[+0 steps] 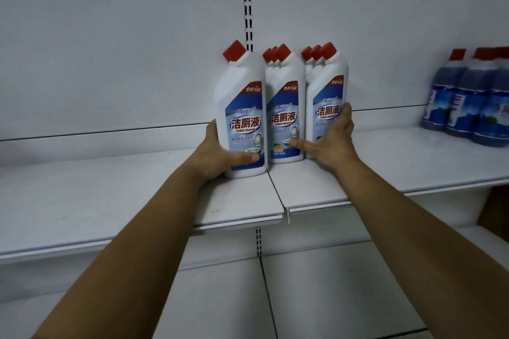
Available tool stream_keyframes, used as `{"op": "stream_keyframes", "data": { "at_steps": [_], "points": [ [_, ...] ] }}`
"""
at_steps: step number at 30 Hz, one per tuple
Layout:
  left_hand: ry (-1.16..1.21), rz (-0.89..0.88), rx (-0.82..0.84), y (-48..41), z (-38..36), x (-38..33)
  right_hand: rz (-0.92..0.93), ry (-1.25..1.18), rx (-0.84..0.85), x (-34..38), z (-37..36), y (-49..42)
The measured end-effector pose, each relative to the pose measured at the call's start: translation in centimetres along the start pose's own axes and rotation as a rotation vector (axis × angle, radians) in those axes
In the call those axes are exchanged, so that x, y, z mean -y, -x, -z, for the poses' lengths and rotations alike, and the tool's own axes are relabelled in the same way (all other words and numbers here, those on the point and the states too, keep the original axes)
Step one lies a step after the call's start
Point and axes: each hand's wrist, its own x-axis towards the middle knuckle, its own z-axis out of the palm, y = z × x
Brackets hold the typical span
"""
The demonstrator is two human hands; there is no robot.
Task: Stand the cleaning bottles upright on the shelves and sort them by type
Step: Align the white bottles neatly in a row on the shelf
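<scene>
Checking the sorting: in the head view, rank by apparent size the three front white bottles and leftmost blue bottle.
1. Left white bottle; nearest, so unsure.
2. Middle white bottle and right white bottle: alike.
3. Leftmost blue bottle, blurred.

We see white bottles (pixel 286 96) with red caps upright in three rows on the shelf (pixel 110 201), the left bottle (pixel 239 96) forward of the rest; blue bottles (pixel 468 91) stand well apart at right.
</scene>
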Motion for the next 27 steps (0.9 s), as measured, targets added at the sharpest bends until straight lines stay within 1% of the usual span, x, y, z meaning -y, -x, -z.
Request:
{"op": "stream_keyframes", "data": {
  "at_steps": [11,17,24,27],
  "points": [
    [-0.066,-0.014,-0.016,0.3,-0.21,-0.11,-0.086,0.105,0.024,0.01,-0.17,0.51],
    [-0.081,-0.007,-0.012,0.41,-0.21,-0.23,-0.084,0.158,0.038,0.12,-0.04,0.67],
    [-0.1,-0.011,-0.004,0.47,-0.1,-0.24,-0.081,0.162,0.054,0.15,0.15,0.84],
    [-0.07,0.0,0.012,0.19,0.05,-0.06,-0.084,0.158,0.065,0.1,0.27,0.81]
  ]
}}
